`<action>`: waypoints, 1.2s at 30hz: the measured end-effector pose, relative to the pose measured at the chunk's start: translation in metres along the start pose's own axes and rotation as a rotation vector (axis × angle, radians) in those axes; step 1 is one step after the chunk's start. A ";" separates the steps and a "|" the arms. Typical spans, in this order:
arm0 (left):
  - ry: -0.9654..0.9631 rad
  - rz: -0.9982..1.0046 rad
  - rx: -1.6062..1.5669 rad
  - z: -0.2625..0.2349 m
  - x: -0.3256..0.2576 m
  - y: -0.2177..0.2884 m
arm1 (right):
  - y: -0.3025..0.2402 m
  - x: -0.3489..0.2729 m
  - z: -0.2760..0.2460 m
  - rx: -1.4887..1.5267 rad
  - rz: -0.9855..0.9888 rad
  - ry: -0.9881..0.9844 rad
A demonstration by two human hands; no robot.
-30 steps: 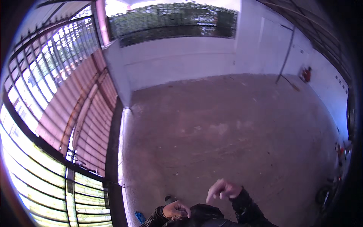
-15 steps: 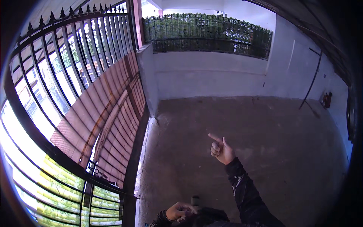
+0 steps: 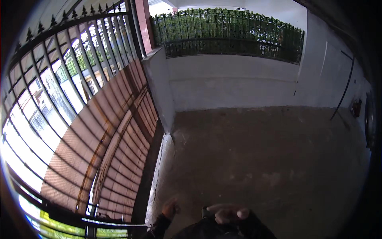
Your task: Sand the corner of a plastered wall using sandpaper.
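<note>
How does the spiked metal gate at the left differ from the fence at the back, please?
The spiked metal gate fills much of the left side; the fence looks smaller. Pinkish-brown ribbed sheeting covers part of the gate, while green foliage shows through the fence. The fence stands on a pale wall; the gate reaches down near the floor. Both have upright bars.

The spiked gate (image 3: 71,24) looks to be dark, painted metal, mostly matt. Behind its bars, a ribbed brownish-pink sheet (image 3: 81,141) has a dull finish streaked with rust-like stains; its material is unclear. The plank (image 3: 106,162) looks like rough, weathered wood. The low wall (image 3: 234,85) appears smooth, painted and matt, the floor (image 3: 246,147) bare, dull concrete. Both dark sleeves (image 3: 258,228) look like non-shiny cloth.
</note>
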State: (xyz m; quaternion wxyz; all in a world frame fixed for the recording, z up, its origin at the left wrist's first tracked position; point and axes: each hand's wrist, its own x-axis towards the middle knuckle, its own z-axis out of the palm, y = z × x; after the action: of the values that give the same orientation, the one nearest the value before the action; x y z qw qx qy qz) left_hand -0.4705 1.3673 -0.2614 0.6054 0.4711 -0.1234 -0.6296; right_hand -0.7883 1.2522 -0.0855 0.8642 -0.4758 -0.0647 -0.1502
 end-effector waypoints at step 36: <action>-0.103 0.093 0.481 0.026 0.593 0.385 | -0.173 0.549 -0.586 0.195 0.261 -0.594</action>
State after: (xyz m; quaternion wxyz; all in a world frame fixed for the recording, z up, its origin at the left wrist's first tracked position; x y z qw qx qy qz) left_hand -0.1365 0.7448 -0.2313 0.4970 0.5629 -0.3218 -0.5767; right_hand -0.3420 0.5629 -0.1229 0.8610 -0.4180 -0.2664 0.1138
